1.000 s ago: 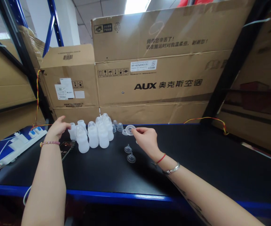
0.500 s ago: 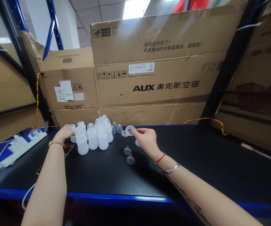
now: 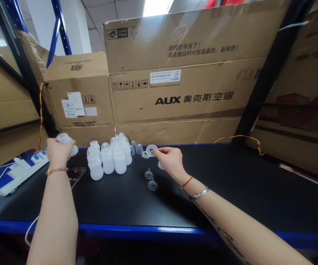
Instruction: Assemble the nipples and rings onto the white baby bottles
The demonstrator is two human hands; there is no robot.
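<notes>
My left hand (image 3: pixel 58 150) is closed round a white bottle (image 3: pixel 64 138), lifted off the table at the left and tilted. In a pinch, my right hand (image 3: pixel 168 159) holds a clear ring with a nipple (image 3: pixel 151 150) by its right edge. Between my hands stand several white bottles (image 3: pixel 108 162), most with clear domed caps. Beside them are several loose clear caps (image 3: pixel 139 148) and a white ring (image 3: pixel 145 154). Two clear nipples (image 3: pixel 152 184) lie nearer to me. A partly hidden white piece (image 3: pixel 161 165) sits behind my right hand.
The black tabletop (image 3: pixel 114 206) has a blue front edge. A phone (image 3: pixel 76 176) lies near my left wrist. At the far left is a white power strip (image 3: pixel 26 173) with plugs and cables. Large cardboard sheets (image 3: pixel 189 84) stand along the back, between dark metal posts.
My left hand has taken the bottle up from beside the group and moved left with it. My right hand has barely moved and keeps its pinch.
</notes>
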